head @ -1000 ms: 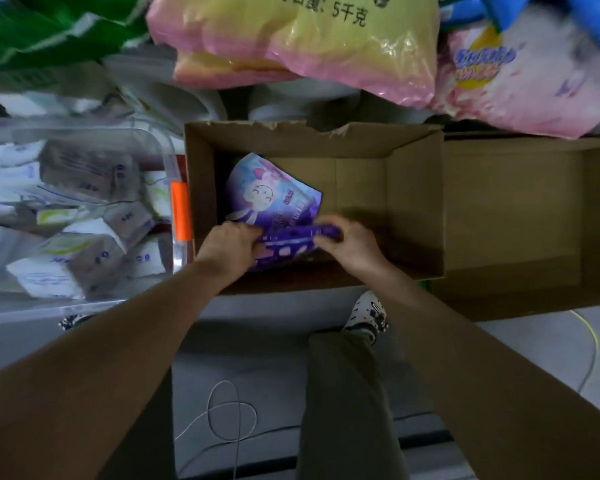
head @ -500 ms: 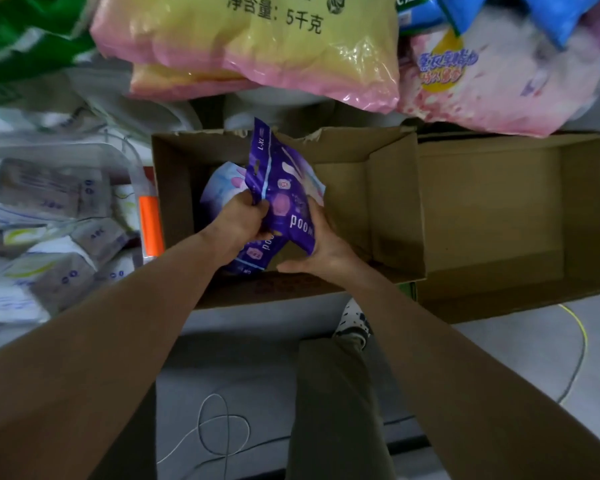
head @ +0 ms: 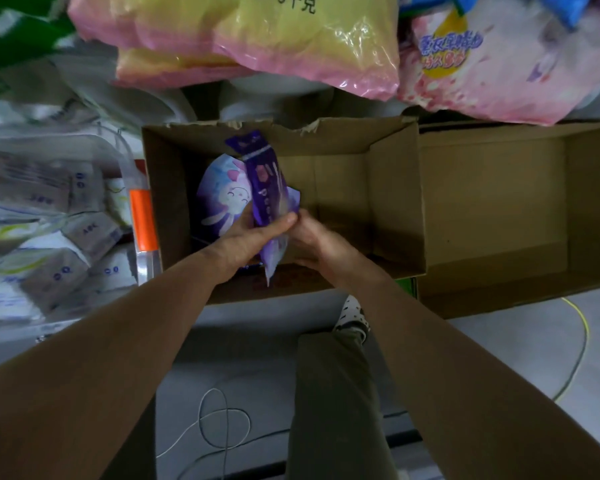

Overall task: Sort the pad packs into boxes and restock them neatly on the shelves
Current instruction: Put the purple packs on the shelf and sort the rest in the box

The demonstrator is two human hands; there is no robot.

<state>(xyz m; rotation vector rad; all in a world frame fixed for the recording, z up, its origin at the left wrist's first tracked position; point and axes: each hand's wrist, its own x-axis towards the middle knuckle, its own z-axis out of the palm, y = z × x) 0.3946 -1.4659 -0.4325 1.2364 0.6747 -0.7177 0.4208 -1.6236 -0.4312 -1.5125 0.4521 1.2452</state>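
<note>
Grey floor (head: pixel 499 341) carries an open brown cardboard box (head: pixel 388 188), inside whose left end both the left hand (head: pixel 248 242) and right hand (head: pixel 317 242) grip a dark purple plastic pad pack (head: pixel 267 188) held upright, just beside a rabbit-printed lilac pack (head: pixel 222 199) leaning there.

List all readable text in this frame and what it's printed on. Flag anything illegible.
"千克", with a cut-off character before it: yellow and pink bag at the top.
"Poem", partly covered by the left hand: dark purple pad pack held over the cardboard box.
"ABC": grey-white packs in the clear bin.
Purple characters on a yellow badge: pink and white bag, too blurred to read.
Rabbit pack in the box: no readable text.
</note>
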